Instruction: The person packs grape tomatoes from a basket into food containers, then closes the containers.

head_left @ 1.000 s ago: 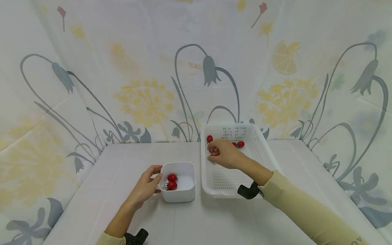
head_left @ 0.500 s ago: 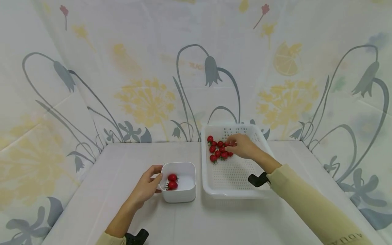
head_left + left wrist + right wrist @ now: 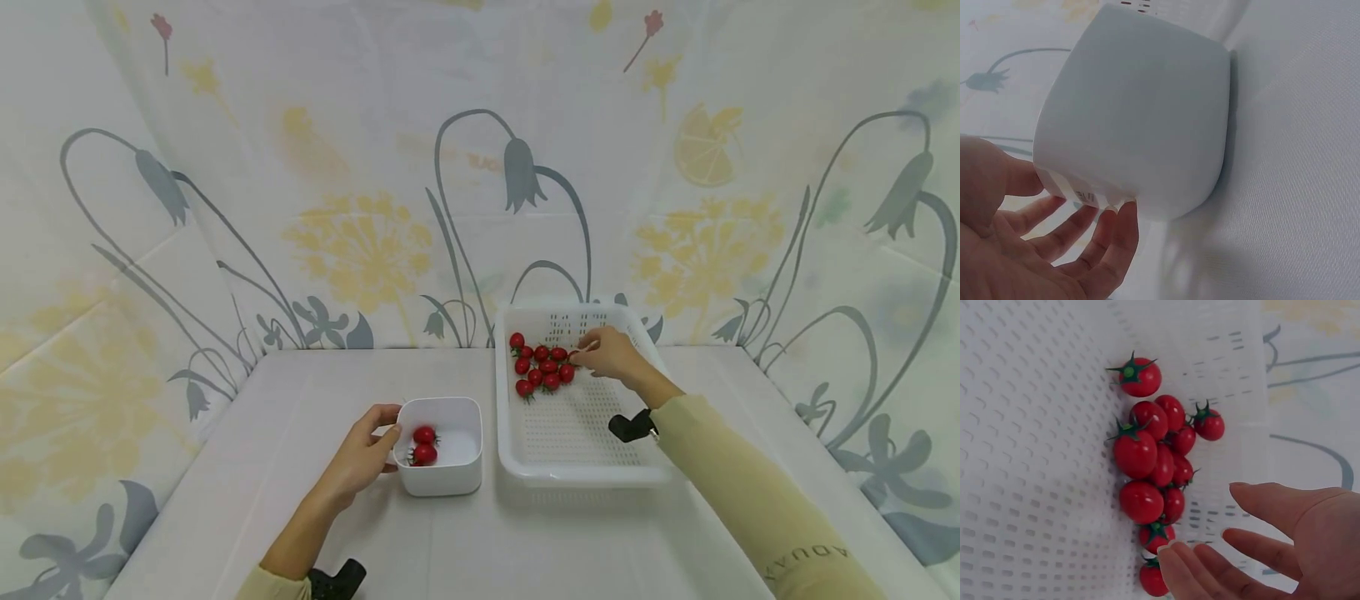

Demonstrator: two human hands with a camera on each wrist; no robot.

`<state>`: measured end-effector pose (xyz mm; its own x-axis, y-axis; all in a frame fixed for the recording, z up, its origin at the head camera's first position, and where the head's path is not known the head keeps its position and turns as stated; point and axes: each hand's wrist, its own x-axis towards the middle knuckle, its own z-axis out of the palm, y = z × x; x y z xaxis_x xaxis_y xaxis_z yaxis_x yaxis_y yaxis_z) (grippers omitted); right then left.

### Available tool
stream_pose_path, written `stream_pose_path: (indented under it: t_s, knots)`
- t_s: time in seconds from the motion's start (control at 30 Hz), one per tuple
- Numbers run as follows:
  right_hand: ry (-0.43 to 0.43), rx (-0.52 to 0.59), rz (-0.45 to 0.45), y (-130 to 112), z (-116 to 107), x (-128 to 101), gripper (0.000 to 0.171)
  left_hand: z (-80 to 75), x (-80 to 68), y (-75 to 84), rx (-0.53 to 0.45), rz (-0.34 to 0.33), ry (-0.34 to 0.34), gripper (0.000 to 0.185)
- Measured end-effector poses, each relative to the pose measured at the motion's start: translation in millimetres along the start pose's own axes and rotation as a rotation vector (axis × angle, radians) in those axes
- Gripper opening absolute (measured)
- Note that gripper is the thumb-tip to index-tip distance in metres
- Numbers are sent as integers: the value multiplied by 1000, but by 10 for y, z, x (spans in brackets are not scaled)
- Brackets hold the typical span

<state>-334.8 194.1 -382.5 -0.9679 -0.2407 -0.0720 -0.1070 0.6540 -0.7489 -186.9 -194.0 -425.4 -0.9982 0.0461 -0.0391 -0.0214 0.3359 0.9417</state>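
My left hand (image 3: 365, 454) holds the left side of a small white box (image 3: 442, 481), its thumb at the rim and fingertips against the outer wall (image 3: 1135, 112). Two red cherry tomatoes (image 3: 424, 453) lie inside on the left. My right hand (image 3: 613, 357) reaches into a white perforated basket (image 3: 585, 477). There its fingers are slightly bent and apart, with nothing seen between thumb and fingers. Fingertips come right at the edge of a cluster of cherry tomatoes (image 3: 1135, 454) with green stems, gathered in the basket's back left part.
Box and basket stand side by side on a white cloth-covered table (image 3: 457, 550). A floral-printed curtain (image 3: 360, 125) rises behind the table and along both sides. Black wrist devices (image 3: 632, 426) sit on both wrists.
My right hand has drawn back rightward from over the tomatoes, uncovering the cluster, which lies more spread out. The left hand and the box have stayed in place.
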Motion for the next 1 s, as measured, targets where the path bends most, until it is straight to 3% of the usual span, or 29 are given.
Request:
stream_pose_path:
  t_s: [0.3,0.7,1.0]
  knots:
    - [-29,130,175,148,86,121,40,-3,-4,-1,1,0,4,36]
    - [-49,166,250,258,154,290,40,0,-9,-5,-9,-18,15,34]
    - [7,141,264,250,292,374,41,1,-8,-5,-13,-18,16,33]
